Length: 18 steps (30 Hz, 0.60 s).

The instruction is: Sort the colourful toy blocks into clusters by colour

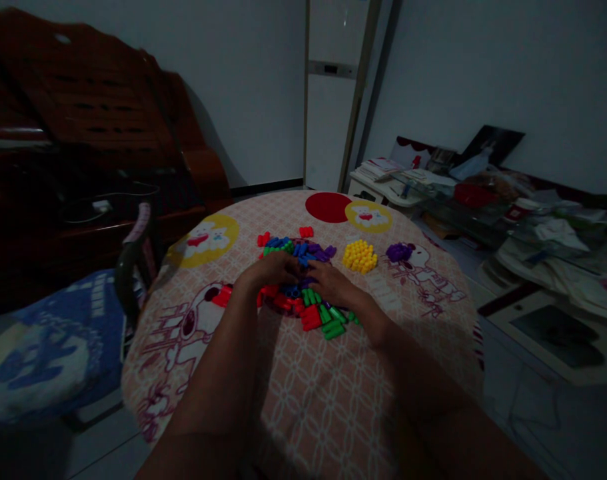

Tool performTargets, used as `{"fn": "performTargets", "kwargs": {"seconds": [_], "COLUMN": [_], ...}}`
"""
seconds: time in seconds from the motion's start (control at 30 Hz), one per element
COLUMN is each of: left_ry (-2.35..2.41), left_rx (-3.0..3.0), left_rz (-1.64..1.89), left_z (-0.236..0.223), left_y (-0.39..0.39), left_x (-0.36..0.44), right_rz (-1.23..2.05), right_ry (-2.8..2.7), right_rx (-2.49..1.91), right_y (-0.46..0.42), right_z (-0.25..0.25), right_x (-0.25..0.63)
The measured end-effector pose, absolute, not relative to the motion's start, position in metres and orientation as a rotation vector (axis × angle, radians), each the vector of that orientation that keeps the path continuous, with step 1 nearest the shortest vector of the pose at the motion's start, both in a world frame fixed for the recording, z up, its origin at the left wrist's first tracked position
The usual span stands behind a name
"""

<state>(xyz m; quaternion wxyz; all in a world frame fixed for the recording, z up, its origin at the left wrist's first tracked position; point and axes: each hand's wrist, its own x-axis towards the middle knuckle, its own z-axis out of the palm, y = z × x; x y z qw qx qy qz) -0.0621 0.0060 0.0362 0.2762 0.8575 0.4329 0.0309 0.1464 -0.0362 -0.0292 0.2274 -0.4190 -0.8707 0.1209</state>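
Observation:
Both my hands reach into a heap of small plastic toy pieces in the middle of the round table. My left hand (274, 268) bends over the heap, its fingers curled among the pieces; what they hold, if anything, is hidden. On the right side of the heap my right hand (329, 280) lies with its fingers somewhat apart, touching pieces. Blue pieces (302, 251) lie just beyond my fingertips, with purple pieces (324, 253) beside them. Red pieces (310, 317) and green pieces (333, 328) are spread on the near side. Some pieces are covered by my hands.
Right of the heap stand a cluster of yellow pieces (360, 257) and a small purple cluster (399, 251). A patterned cloth (313, 400) covers the table. A chair with a blue cushion (58, 340) stands at the left, and a cluttered glass-topped cabinet (448, 207) at the right.

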Motion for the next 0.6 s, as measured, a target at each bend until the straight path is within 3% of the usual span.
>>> {"fn": "performTargets", "kwargs": {"seconds": [0.17, 0.4, 0.6], "left_ry": [1.203, 1.155, 1.224], "left_rx": [2.354, 2.369, 2.446], "left_rz": [0.104, 0.063, 0.075], "left_z": [0.036, 0.034, 0.032], "left_y": [0.006, 0.006, 0.006], "left_x": [-0.060, -0.056, -0.052], "right_rz": [0.432, 0.300, 0.492], "right_ry": [-2.352, -2.483, -2.005], "right_rx": [-1.115, -1.135, -1.217], "right_y": [-0.033, -0.036, -0.036], "right_z": [-0.024, -0.020, 0.018], "right_x": [0.157, 0.148, 0.168]}}
